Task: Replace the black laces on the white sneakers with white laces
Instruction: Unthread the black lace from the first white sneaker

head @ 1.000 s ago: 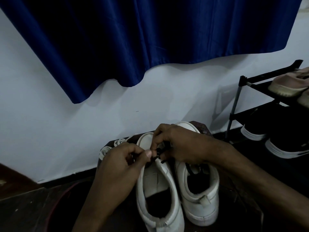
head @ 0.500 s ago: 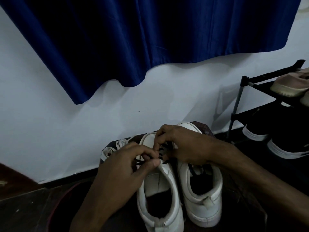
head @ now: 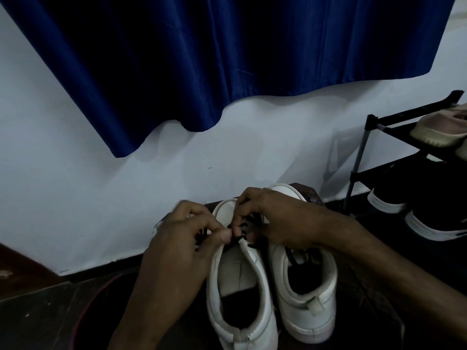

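While two white sneakers are stood side by side on a dark desk [head: 309, 196], toes towards the wall [head: 75, 198] and heels towards the camera, both hands are brought together over the left sneaker [head: 240, 286]. A black lace [head: 242, 232] is seen threaded across the upper eyelets of this sneaker, just above its raised tongue. The left hand [head: 182, 238] is closed on that lace, which is pinched between thumb and curled fingers at the sneaker's left edge. The right hand [head: 273, 218] is likewise closed, its fingertips bent down and pinched on the same lace from the other side; thumb and fingers of the two hands nearly touch. The right hand's palm is laid over the front of the right sneaker [head: 305, 299], and dark lacing [head: 294, 257] is glimpsed beneath the wrist, though its path cannot be made out.

Behind the desk a pale wall is seen, with a deep blue curtain [head: 227, 59] hung across its upper part. To the right a black shoe rack [head: 374, 122] is placed against the wall; a pale pinkish shoe [head: 442, 125] is kept on its upper shelf and dark shoes with white soles [head: 429, 223] are kept lower down.
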A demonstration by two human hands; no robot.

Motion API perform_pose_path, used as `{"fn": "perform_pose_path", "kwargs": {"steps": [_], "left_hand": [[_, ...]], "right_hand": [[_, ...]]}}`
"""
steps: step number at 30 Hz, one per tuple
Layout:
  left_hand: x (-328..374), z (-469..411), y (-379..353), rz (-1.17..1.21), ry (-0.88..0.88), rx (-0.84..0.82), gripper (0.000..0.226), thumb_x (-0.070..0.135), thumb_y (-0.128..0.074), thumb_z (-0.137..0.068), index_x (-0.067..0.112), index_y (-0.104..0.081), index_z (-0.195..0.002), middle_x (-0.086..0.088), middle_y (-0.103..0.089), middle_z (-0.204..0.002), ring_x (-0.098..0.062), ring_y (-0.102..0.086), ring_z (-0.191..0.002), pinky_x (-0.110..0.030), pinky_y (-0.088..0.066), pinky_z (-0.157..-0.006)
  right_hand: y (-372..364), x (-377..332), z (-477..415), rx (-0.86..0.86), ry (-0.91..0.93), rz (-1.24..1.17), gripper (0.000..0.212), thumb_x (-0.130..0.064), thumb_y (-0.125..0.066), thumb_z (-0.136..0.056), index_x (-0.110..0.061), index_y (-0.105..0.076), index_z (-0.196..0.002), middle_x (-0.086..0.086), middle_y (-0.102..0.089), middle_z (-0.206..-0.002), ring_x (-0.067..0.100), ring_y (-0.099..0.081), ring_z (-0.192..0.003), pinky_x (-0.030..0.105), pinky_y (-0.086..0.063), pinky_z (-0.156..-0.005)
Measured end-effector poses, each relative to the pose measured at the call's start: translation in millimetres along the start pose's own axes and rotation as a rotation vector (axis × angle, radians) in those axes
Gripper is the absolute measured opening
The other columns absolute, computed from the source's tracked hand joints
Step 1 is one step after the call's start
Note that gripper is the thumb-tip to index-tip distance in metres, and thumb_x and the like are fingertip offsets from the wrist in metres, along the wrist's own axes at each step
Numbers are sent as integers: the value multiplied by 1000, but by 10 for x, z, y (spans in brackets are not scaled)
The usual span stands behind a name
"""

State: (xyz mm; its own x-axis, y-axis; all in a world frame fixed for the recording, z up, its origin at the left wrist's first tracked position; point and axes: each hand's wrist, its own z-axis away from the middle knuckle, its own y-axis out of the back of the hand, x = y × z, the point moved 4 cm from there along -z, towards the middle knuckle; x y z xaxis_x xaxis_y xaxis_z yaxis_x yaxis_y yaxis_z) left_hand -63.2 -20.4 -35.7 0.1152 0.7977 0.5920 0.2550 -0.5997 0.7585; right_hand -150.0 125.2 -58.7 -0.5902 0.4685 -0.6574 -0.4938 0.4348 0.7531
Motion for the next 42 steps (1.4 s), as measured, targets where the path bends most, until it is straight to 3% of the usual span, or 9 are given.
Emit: {"fn": "perform_pose_path", "kwargs": {"steps": [5, 10, 14, 20, 25, 32, 35, 39, 42], "left_hand": [[-272, -27, 318, 659, 370, 336, 29, 18, -57, -96, 23, -71, -72, 8, -70, -73, -4, -61, -63, -39, -48, -76], [-165, 2, 318, -127, 129, 221, 20, 48, -60, -90, 45, -61, -110, 22, -60, -109, -1, -57, -84, -32, -45, -71], [182, 22, 16, -183, -90, -104, 17, 51, -56, -84, 49, -66, -97, 34, -59, -106, 8, -56, -94, -23, -48, -77], [175, 70, -77, -312, -90, -177, 36, 36, -59, -76, 53, -59, -107, 38, -60, -93, 10, -53, -90, -20, -43, -77], [246, 41, -95, -424, -148, 18, 19, 31, -67, -63, 41, -69, -79, 25, -64, -72, -9, -63, -69, -30, -43, -62], [-14, 15, 498, -596, 40, 392, 24, 2, -66, -85, 26, -69, -82, -6, -68, -85, -34, -59, -74, -53, -51, -66], [-197, -7, 533, -581, 121, 295, 26, 8, -70, -85, 33, -62, -80, -3, -65, -89, -31, -58, -76, -45, -48, -68], [84, -2, 201, -280, -48, 45, 12, 33, -61, -90, 42, -70, -90, 25, -64, -98, -5, -60, -93, -29, -45, -76], [213, 37, -64, -286, -101, -95, 15, 43, -54, -87, 43, -68, -92, 29, -64, -96, 2, -58, -92, -23, -43, -75]], "right_hand": [[9, -17, 15, -8, -10, -19, 30, -3, -71, -81, -32, -71, -91, -3, -53, -115, 13, -54, -105, 25, -43, -94], [5, -4, 12, -12, -16, -34, 29, -6, -72, -81, -32, -71, -93, -5, -52, -115, 13, -53, -109, 28, -43, -97], [-14, 42, -29, -3, -22, 11, 32, -7, -74, -80, -32, -71, -100, -4, -53, -117, 15, -52, -107, 26, -41, -95], [-31, 54, -27, -18, -39, 6, 33, -7, -72, -82, -31, -71, -104, -4, -52, -120, 11, -48, -104, 23, -40, -90], [-26, 40, -27, -13, -37, 10, 33, -8, -73, -81, -32, -70, -104, -4, -52, -119, 14, -49, -103, 26, -42, -91], [1, 12, 11, 2, -20, -10, 33, -4, -72, -82, -36, -68, -88, -4, -52, -114, 12, -52, -102, 23, -44, -90], [-10, 14, 17, -6, -11, -32, 31, -7, -74, -81, -36, -68, -89, -4, -52, -112, 11, -52, -103, 23, -44, -92], [0, 22, -4, -3, -12, -15, 31, -3, -73, -82, -31, -71, -94, -4, -53, -114, 12, -53, -106, 28, -45, -94], [-9, 42, -13, -16, -21, 5, 33, -2, -72, -82, -29, -72, -101, -3, -53, -117, 14, -53, -108, 29, -43, -96]]}}
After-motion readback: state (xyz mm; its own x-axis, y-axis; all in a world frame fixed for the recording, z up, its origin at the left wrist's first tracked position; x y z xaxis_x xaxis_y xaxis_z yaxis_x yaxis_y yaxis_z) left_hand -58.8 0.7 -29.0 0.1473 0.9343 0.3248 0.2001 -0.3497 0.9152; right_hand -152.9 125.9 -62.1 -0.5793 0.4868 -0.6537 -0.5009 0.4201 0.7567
